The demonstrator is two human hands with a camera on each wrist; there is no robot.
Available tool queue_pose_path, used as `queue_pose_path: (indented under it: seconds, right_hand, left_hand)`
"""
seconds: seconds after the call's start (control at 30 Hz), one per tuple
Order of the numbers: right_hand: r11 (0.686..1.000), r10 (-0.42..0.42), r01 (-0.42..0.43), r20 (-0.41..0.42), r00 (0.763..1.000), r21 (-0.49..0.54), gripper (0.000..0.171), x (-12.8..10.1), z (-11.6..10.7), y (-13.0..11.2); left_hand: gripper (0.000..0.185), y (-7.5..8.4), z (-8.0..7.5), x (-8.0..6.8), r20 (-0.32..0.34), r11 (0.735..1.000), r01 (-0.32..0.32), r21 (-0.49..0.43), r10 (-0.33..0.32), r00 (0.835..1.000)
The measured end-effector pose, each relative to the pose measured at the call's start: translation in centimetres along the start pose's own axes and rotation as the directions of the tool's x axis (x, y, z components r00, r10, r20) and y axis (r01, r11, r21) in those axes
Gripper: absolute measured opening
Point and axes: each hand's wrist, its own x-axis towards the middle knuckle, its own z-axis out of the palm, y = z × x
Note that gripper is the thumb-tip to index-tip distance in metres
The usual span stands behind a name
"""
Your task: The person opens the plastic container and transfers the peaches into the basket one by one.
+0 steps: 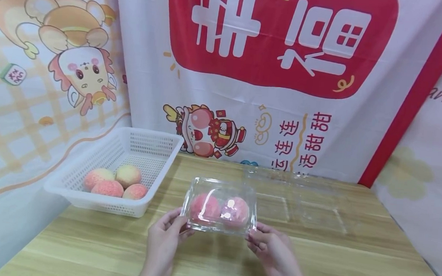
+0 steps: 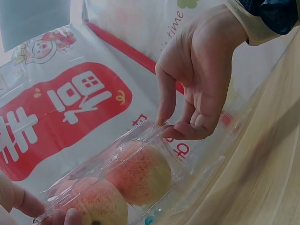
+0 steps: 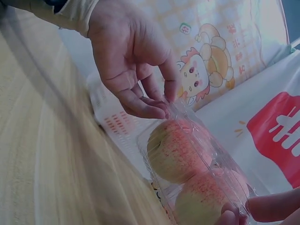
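A clear plastic clamshell box with two pink peaches inside is held up above the wooden table, its lid down over the fruit. My left hand pinches the box's left end between thumb and fingers. At the opposite end, my right hand pinches the edge in the same way. Both wrist views show the peaches side by side behind the clear plastic, yellowish with red speckles.
A white perforated basket with several peaches stands at the left. Clear empty plastic boxes lie at the back right of the wooden table. Printed cloths hang behind and at the sides.
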Motion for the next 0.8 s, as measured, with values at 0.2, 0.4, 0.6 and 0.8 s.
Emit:
queue_pose_path:
  seconds: [0.2, 0.4, 0.6, 0.8]
  right_hand:
    - [1.0, 0.031, -0.031, 0.052, 0.998, 0.003, 0.034, 0.5, -0.2, 1.0]
    - [0.999, 0.041, -0.041, 0.031, 0.999, -0.005, 0.032, 0.8, -0.5, 1.6]
    - [0.999, 0.048, -0.048, 0.024, 0.999, 0.0, 0.033, 1.0, -0.8, 2.0]
    - [0.998, 0.063, -0.063, 0.019, 0.998, -0.004, 0.04, 1.3, -1.4, 2.3]
  left_hand:
    - [0.03, -0.7, -0.5, 0.3, -0.027, 0.999, 0.044, 0.016, -0.043, 0.999]
    - [0.031, -1.3, -0.6, 0.7, -0.024, 0.996, 0.088, 0.007, -0.088, 0.996]
    - [0.028, -1.9, -0.5, 1.0, -0.019, 0.996, 0.085, 0.022, -0.085, 0.996]
    - [0.029, -2.4, -0.5, 0.9, 0.005, 0.991, 0.13, 0.029, -0.13, 0.991]
